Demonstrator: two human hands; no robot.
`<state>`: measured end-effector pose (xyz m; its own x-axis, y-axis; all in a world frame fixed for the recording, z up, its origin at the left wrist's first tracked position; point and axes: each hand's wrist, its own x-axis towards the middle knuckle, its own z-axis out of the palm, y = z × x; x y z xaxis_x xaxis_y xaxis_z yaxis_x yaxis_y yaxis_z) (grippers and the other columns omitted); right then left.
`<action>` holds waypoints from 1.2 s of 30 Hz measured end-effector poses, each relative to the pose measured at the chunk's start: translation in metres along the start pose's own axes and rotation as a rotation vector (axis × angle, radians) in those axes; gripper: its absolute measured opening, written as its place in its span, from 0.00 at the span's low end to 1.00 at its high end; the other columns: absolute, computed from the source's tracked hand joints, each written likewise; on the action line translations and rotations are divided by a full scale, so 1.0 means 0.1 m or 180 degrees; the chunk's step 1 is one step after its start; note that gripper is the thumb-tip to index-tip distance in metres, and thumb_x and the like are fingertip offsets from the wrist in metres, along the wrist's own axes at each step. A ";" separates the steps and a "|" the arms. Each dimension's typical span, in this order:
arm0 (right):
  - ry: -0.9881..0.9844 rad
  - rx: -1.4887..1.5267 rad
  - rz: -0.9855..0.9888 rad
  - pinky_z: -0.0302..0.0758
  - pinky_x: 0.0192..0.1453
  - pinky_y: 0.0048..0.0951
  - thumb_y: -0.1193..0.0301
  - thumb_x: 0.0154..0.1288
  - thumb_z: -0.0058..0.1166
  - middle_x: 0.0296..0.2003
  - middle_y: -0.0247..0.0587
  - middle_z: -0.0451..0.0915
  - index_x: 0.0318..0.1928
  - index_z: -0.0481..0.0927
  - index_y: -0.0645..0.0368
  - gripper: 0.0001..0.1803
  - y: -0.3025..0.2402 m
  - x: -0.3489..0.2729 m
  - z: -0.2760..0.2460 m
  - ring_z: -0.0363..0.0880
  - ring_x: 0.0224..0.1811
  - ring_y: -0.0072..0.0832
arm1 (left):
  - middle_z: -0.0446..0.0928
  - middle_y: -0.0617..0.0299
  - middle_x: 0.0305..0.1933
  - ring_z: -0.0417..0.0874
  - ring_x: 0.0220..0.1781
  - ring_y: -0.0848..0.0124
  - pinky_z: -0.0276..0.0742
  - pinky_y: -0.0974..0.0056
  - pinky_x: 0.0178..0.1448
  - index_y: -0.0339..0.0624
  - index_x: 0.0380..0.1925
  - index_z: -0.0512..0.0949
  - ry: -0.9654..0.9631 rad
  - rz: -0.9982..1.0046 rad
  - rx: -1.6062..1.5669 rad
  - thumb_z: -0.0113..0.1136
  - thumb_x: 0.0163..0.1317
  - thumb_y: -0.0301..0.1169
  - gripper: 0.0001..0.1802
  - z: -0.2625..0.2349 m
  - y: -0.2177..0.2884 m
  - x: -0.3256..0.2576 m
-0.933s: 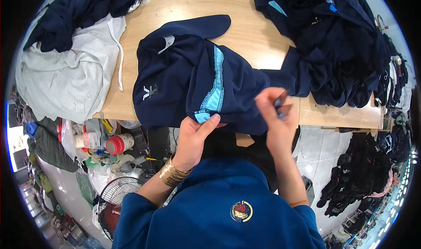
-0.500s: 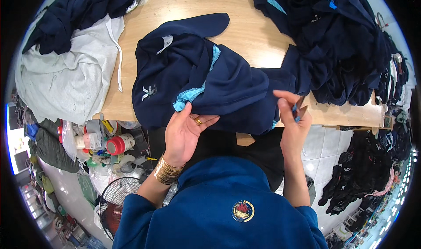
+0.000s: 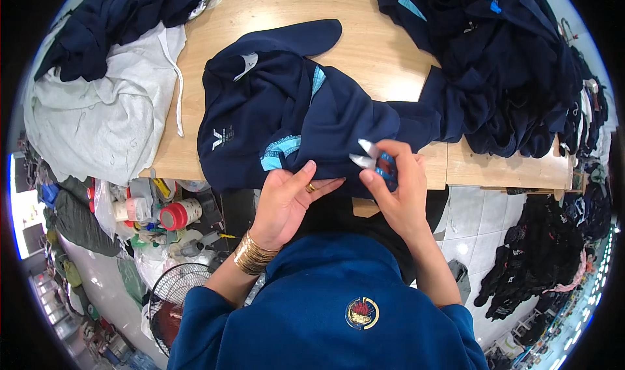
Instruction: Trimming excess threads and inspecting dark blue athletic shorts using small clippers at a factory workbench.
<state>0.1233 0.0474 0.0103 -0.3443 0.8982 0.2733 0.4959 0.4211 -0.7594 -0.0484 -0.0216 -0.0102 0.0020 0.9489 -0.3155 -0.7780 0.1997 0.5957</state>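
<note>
A navy garment (image 3: 351, 109) with light blue trim (image 3: 281, 151) lies across the table in front of me. At its near edge my left hand (image 3: 286, 197) pinches the cloth beside the trim, the fingertips partly hidden under the fabric. A gold bangle stack and a ring are on this hand. Over the garment's right part, my right hand (image 3: 400, 191) grips a pair of thread snips (image 3: 368, 154) with blue handles. The two silver blades are spread apart and point left toward the trim, not touching it.
Grey cloth (image 3: 97, 109) and dark garments (image 3: 124, 18) lie at the table's left. A big navy heap (image 3: 501, 77) covers the right. Below the table's left front edge stand a red-lidded jar (image 3: 179, 215) and a fan (image 3: 176, 292).
My right hand has moved left, bringing the snips over the garment with their blades in view. The left hand has shifted slightly right, its thumb moved off the trim's end, which now shows more.
</note>
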 end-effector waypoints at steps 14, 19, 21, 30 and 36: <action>-0.0040 -0.0987 -0.0831 0.54 0.34 0.30 0.59 0.50 0.63 0.21 0.31 0.71 0.31 0.77 0.54 0.15 0.05 -0.06 -0.10 0.66 0.22 0.27 | 0.78 0.45 0.44 0.81 0.47 0.59 0.73 0.53 0.58 0.24 0.38 0.76 0.0034 -0.0005 -0.0032 0.48 0.67 0.32 0.16 0.02 0.02 -0.01; -0.0100 -0.1077 -0.0867 0.54 0.34 0.30 0.59 0.50 0.64 0.21 0.31 0.70 0.31 0.77 0.54 0.15 0.03 -0.07 -0.10 0.66 0.22 0.26 | 0.78 0.45 0.45 0.81 0.48 0.59 0.73 0.54 0.58 0.25 0.38 0.76 0.0043 -0.0115 -0.0092 0.47 0.68 0.33 0.17 0.03 0.04 -0.02; -0.0099 -0.1061 -0.0858 0.54 0.34 0.30 0.59 0.50 0.64 0.21 0.31 0.70 0.31 0.77 0.54 0.15 0.03 -0.07 -0.09 0.67 0.22 0.26 | 0.78 0.45 0.45 0.81 0.48 0.59 0.73 0.54 0.59 0.26 0.38 0.76 -0.0021 -0.0095 -0.0114 0.46 0.68 0.33 0.17 0.04 0.04 -0.02; -0.0098 -0.1117 -0.0831 0.54 0.35 0.30 0.59 0.50 0.64 0.21 0.31 0.70 0.31 0.77 0.54 0.14 0.00 -0.06 -0.11 0.67 0.22 0.26 | 0.78 0.46 0.46 0.81 0.48 0.59 0.72 0.54 0.59 0.25 0.42 0.75 -0.0035 -0.0084 -0.0034 0.46 0.68 0.33 0.18 0.03 0.04 -0.02; -0.0096 -0.1194 -0.0895 0.54 0.35 0.30 0.59 0.49 0.64 0.21 0.30 0.69 0.31 0.77 0.54 0.15 0.00 -0.05 -0.13 0.67 0.22 0.26 | 0.77 0.45 0.46 0.81 0.48 0.60 0.73 0.54 0.58 0.24 0.41 0.75 -0.0059 -0.0018 0.0090 0.47 0.68 0.34 0.18 0.05 0.04 -0.03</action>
<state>0.1357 0.0447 0.0168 -0.5268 0.7411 0.4163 0.6320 0.6690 -0.3912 -0.0485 -0.0220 -0.0034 0.0183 0.9521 -0.3054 -0.7598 0.2117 0.6147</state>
